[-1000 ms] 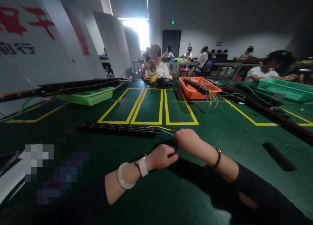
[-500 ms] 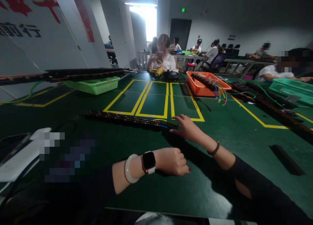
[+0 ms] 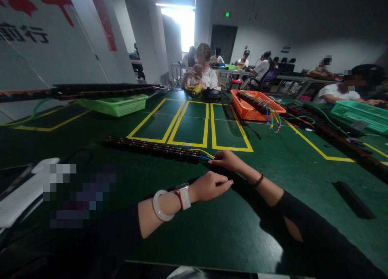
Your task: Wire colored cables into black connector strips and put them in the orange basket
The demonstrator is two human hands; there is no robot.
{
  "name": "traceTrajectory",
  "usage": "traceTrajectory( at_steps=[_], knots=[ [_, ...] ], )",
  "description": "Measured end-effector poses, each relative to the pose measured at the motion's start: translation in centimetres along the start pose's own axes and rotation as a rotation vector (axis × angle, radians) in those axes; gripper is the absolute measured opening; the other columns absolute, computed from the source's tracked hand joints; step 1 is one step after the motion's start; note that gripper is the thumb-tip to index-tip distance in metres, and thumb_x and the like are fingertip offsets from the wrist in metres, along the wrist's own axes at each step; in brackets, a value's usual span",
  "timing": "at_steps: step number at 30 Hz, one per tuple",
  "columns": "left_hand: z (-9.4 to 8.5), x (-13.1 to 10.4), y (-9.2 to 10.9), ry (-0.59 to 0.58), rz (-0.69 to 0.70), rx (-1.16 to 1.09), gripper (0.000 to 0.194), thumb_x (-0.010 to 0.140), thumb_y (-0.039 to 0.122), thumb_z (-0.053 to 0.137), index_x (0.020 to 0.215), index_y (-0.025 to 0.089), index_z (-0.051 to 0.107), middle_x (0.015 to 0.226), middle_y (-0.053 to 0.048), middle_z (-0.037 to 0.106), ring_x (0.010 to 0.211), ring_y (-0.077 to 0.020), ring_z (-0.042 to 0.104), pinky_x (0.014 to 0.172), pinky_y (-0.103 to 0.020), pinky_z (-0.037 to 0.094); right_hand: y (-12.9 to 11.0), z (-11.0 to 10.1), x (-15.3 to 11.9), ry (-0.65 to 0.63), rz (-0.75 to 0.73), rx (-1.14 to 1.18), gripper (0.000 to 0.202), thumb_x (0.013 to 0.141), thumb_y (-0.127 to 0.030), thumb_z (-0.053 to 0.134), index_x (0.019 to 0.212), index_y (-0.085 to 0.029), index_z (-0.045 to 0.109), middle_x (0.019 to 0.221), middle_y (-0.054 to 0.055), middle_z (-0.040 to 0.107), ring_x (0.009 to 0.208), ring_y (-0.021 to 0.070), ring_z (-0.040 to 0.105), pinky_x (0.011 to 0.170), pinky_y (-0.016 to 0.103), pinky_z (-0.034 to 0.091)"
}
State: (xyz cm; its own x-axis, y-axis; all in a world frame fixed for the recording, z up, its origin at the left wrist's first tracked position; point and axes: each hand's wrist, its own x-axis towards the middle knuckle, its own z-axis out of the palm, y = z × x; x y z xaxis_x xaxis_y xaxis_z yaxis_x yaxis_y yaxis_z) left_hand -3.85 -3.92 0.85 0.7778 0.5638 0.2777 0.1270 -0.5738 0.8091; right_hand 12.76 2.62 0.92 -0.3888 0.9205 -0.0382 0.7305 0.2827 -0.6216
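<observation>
A long dark wire harness (image 3: 151,146) lies across the green table in front of me, with yellow, blue and green wires (image 3: 204,154) coming out of its right end. At those wire ends my right hand (image 3: 228,161) is closed in a pinch, its fingertips on the wires. My left hand (image 3: 209,186), with a watch and a pale bangle on the wrist, hovers nearer to me, just below the right one. Its fingers are curled in, thumb and finger close together, and nothing shows between their tips; the palm is hidden.
Yellow tape frames (image 3: 188,143) mark the table beyond the harness. An orange basket (image 3: 251,116) holds another harness, and a light green basket (image 3: 127,107) stands left. A dark strip (image 3: 354,200) lies at right. A white device (image 3: 22,198) sits at left. People sit around.
My right hand has come down and closed from an open reach onto the wire ends. My left hand has risen slightly and turned, moving closer to the right one.
</observation>
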Motion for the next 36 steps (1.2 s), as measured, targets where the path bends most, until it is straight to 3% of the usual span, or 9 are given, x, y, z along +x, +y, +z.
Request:
traceTrajectory(
  at_steps=[3,6,10,13,17,23,27,32,36],
  knots=[
    [-0.2,0.5,-0.5,0.016,-0.332,-0.471,0.054,0.091,0.056,0.035,0.063,0.013,0.049,0.053,-0.003,0.052,0.045,-0.0102,0.048,0.048,-0.023,0.035,0.4,-0.4,0.1,-0.088,0.006,0.172,0.048,0.075,-0.058,0.06,0.074,-0.01,0.06,0.059,-0.003,0.049,0.055,0.0077,0.038,0.051,0.022,0.025],
    [-0.2,1.0,-1.0,0.022,-0.468,-0.829,0.062,0.088,0.065,0.031,0.078,0.009,0.056,0.065,-0.012,0.061,0.056,-0.0185,0.06,0.054,-0.029,0.046,0.2,-0.8,0.0,-0.103,-0.034,0.236,0.041,0.078,-0.049,0.059,0.081,-0.008,0.064,0.066,0.001,0.057,0.058,0.0089,0.044,0.055,0.022,0.031],
    [-0.3,1.4,-1.2,0.149,-0.51,-1.177,0.059,0.091,0.061,0.033,0.102,0.008,0.056,0.093,-0.019,0.066,0.084,-0.0231,0.066,0.084,-0.04,0.048,-1.5,-1.2,-0.9,0.091,-0.064,-0.151,0.026,0.086,-0.032,0.054,0.077,-0.011,0.067,0.066,0.002,0.061,0.058,0.0092,0.046,0.057,0.023,0.028],
    [-0.5,1.7,-1.1,0.316,-0.544,-1.35,0.046,0.094,0.052,0.037,0.097,0.011,0.057,0.094,-0.014,0.066,0.087,-0.0207,0.064,0.091,-0.042,0.046,-3.4,-1.3,-1.8,0.17,-0.119,-0.53,0.025,0.089,-0.026,0.051,0.074,-0.013,0.067,0.071,0.005,0.064,0.061,0.0118,0.049,0.061,0.027,0.027],
    [-0.7,2.0,-1.0,0.52,-0.538,-1.389,0.032,0.095,0.037,0.042,0.086,0.011,0.058,0.087,-0.01,0.066,0.083,-0.016,0.063,0.087,-0.034,0.048,-5.5,-0.8,-2.8,0.125,-0.266,-0.875,0.016,0.088,-0.014,0.051,0.087,-0.012,0.067,0.081,0.009,0.065,0.075,0.018,0.053,0.07,0.031,0.029],
    [-0.9,1.9,-1.3,0.624,-0.585,-1.394,0.019,0.092,0.023,0.05,0.077,0.012,0.055,0.074,-0.004,0.063,0.07,-0.0112,0.061,0.074,-0.025,0.051,-6.7,1.3,-4.0,0.12,-0.331,-1.077,0.025,0.088,-0.006,0.044,0.102,-0.005,0.064,0.088,0.014,0.063,0.081,0.0218,0.052,0.07,0.033,0.033],
    [-1.0,2.1,-1.6,0.648,-0.616,-1.442,0.019,0.091,0.019,0.052,0.073,0.012,0.054,0.065,-0.001,0.058,0.065,-0.009,0.059,0.072,-0.022,0.051,-6.8,1.2,-4.3,0.15,-0.341,-1.037,0.023,0.089,-0.012,0.048,0.104,-0.006,0.064,0.093,0.014,0.063,0.083,0.022,0.052,0.071,0.034,0.034],
    [-1.3,2.1,-1.6,0.559,-0.568,-1.465,0.026,0.093,0.018,0.046,0.072,0.009,0.058,0.071,-0.007,0.064,0.071,-0.0138,0.063,0.077,-0.029,0.052,-7.5,-2.1,-4.8,0.207,-0.203,-0.838,0.023,0.093,-0.03,0.051,0.088,-0.015,0.067,0.087,0.008,0.064,0.08,0.0185,0.055,0.07,0.031,0.033],
    [-1.4,1.8,-1.8,0.541,-0.591,-1.443,0.027,0.094,0.021,0.047,0.075,0.008,0.061,0.075,-0.008,0.066,0.069,-0.0131,0.063,0.072,-0.026,0.052,-7.9,-3.0,-5.1,0.109,-0.15,-0.798,0.024,0.089,-0.035,0.057,0.083,-0.014,0.068,0.082,0.007,0.064,0.075,0.0172,0.057,0.066,0.029,0.034]
  ],
)
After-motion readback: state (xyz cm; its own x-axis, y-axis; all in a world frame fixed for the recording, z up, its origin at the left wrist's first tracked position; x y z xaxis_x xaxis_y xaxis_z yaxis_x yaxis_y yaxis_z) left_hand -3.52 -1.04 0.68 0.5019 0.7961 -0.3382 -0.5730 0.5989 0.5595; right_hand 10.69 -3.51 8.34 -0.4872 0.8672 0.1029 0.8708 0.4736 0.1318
